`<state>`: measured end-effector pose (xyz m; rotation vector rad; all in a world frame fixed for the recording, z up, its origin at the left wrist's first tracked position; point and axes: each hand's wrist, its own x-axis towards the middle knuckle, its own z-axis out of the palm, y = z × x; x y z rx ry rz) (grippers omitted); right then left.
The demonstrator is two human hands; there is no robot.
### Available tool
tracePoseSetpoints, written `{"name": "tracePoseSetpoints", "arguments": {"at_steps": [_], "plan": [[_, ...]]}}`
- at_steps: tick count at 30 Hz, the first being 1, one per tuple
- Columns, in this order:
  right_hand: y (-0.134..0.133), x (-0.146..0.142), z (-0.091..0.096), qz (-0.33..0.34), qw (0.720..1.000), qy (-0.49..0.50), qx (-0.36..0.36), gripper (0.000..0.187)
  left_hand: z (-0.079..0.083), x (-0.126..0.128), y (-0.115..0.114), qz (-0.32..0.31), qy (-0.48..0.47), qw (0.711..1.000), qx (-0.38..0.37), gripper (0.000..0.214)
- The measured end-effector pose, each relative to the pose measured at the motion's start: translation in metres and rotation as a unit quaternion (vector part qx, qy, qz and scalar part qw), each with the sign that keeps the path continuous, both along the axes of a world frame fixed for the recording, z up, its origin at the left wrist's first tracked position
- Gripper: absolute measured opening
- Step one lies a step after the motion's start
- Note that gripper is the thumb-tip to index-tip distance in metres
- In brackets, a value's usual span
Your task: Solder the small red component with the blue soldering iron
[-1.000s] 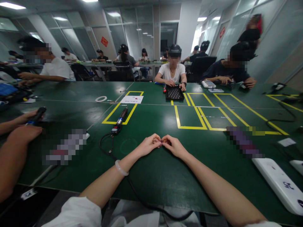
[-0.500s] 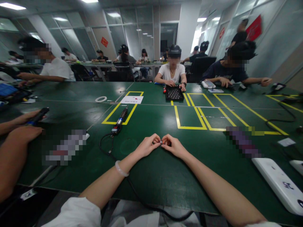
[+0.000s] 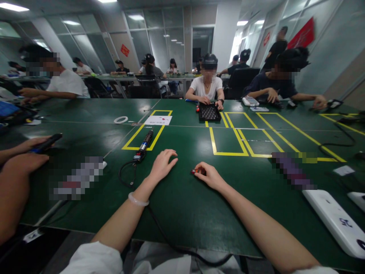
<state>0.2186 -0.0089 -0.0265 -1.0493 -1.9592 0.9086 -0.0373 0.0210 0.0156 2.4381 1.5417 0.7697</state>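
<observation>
My right hand [image 3: 209, 176] is closed in a pinch on a small red-and-dark part [image 3: 194, 171], just above or on the green table; its exact kind is too small to make out. My left hand [image 3: 164, 163] is held apart from it to the left, thumb and fingers spread, with nothing in them. Beyond and left of that hand lies an electric screwdriver [image 3: 146, 141], its tip pointing away from me. A black cable [image 3: 121, 171] loops from its near end and passes under my left arm to the table's front edge.
Yellow tape frames [image 3: 230, 154] mark the green table [image 3: 182, 213]. A white sheet [image 3: 159, 120] and a white ring [image 3: 121, 120] lie beyond the screwdriver. Across sits a person with a black tray [image 3: 209, 113]. A white power strip [image 3: 333, 220] lies right. A neighbour's hands [image 3: 34, 150] are at left.
My left hand has let go of the small part and moved left and away from me, its fingers spreading. My right hand keeps the part in nearly the same place.
</observation>
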Motion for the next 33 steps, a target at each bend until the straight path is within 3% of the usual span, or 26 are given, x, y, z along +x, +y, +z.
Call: {"name": "tracePoseSetpoints", "arguments": {"at_steps": [3, 5, 7, 10, 17, 25, 33], "plan": [[0.001, 0.0, -0.002, 0.002, 1.0, 0.002, -0.006, 0.012, -0.002, -0.042, 0.016, 0.176, 0.087, 0.977, 0.086, 0.047], [0.002, -0.001, -0.004, 0.004, 1.0, 0.008, -0.012, 0.013, -0.006, -0.068, 0.022, 0.26, 0.138, 0.953, 0.066, 0.061], [0.002, -0.001, -0.005, 0.005, 1.0, 0.008, -0.013, 0.013, -0.009, -0.087, 0.026, 0.299, 0.177, 0.938, 0.004, 0.065], [0.001, -0.002, -0.003, 0.002, 1.0, 0.007, -0.015, 0.012, -0.01, -0.104, 0.028, 0.318, 0.196, 0.925, -0.071, 0.057], [-0.001, -0.001, 0.0, 0.003, 1.0, 0.009, -0.013, 0.012, -0.007, -0.12, 0.034, 0.328, 0.166, 0.921, -0.128, 0.053], [0.0, -0.001, -0.001, 0.004, 1.0, 0.009, -0.015, 0.012, -0.006, -0.129, 0.037, 0.321, 0.138, 0.927, -0.139, 0.058], [0.001, -0.001, -0.003, 0.005, 1.0, 0.004, -0.009, 0.011, -0.009, -0.12, 0.039, 0.322, 0.143, 0.927, -0.13, 0.06]]}}
